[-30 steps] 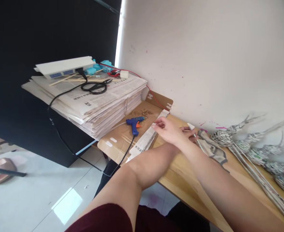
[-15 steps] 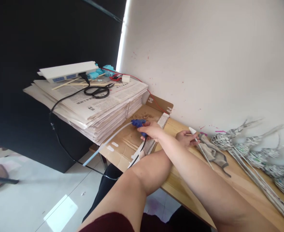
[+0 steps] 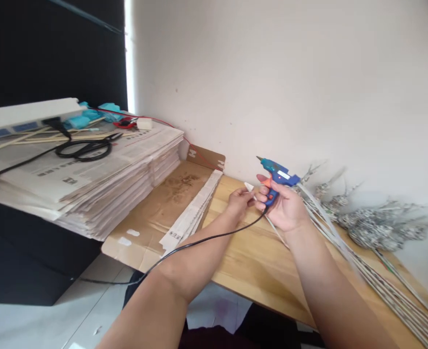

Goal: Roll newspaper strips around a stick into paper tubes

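Note:
My right hand (image 3: 286,209) is closed round the handle of a blue glue gun (image 3: 276,175) with an orange trigger, held above the wooden table (image 3: 250,261), nozzle pointing up-left. Its black cord (image 3: 199,240) runs down across my left forearm. My left hand (image 3: 238,203) pinches the white tip of a thin rolled paper stick (image 3: 251,188), right beside the gun. The stick runs back under my right hand.
A newspaper stack (image 3: 90,179) at left carries black scissors (image 3: 85,149), a white power strip (image 3: 24,116) and wooden sticks. Brown cardboard (image 3: 156,213) and folded newspaper strips (image 3: 194,213) lie beside it. Woven paper pieces and long paper rods (image 3: 374,232) fill the right, by the wall.
My right hand lifted the glue gun off the cardboard and carried it right, next to my left hand. The view has swung to the right.

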The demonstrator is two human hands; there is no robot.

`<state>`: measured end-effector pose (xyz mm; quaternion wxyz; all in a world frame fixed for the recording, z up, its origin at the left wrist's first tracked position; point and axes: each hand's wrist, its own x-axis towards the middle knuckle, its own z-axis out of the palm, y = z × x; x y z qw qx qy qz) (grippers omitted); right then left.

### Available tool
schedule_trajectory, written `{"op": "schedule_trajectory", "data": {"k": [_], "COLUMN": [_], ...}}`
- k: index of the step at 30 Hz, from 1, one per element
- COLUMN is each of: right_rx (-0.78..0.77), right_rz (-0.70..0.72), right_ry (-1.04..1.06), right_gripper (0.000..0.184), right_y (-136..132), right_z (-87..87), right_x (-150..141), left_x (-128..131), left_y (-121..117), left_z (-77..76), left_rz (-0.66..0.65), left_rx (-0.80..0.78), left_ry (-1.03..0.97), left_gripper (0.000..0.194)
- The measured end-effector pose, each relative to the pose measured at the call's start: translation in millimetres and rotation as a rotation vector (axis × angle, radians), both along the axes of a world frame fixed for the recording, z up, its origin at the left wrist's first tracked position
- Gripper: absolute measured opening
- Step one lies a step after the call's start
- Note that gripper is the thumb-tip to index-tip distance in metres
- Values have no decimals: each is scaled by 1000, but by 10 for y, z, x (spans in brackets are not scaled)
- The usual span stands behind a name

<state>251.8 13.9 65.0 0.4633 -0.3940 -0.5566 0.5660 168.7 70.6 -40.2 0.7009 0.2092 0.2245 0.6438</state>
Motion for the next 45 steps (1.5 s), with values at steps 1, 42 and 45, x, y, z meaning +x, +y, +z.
{"op": "schedule_trajectory", "data": {"k": [1,42,45], "right_rx": [-24,194,214], "right_rz": [-53,-317,-327], "right_ry": [27,-407,-402], "right_gripper": [31,48,47], "right_y": [-19,-174,-175], "right_z": [-79,-504,-504], "right_x": [78,237,235], "left_x": [-2,-77,-79], "left_y": [-1,-54,-57], "left_z": [-9,150,144], "left_rz": [11,64,57], "left_rx": [20,84,91], "left_ry": [20,102,109], "left_gripper": [25,41,41]}}
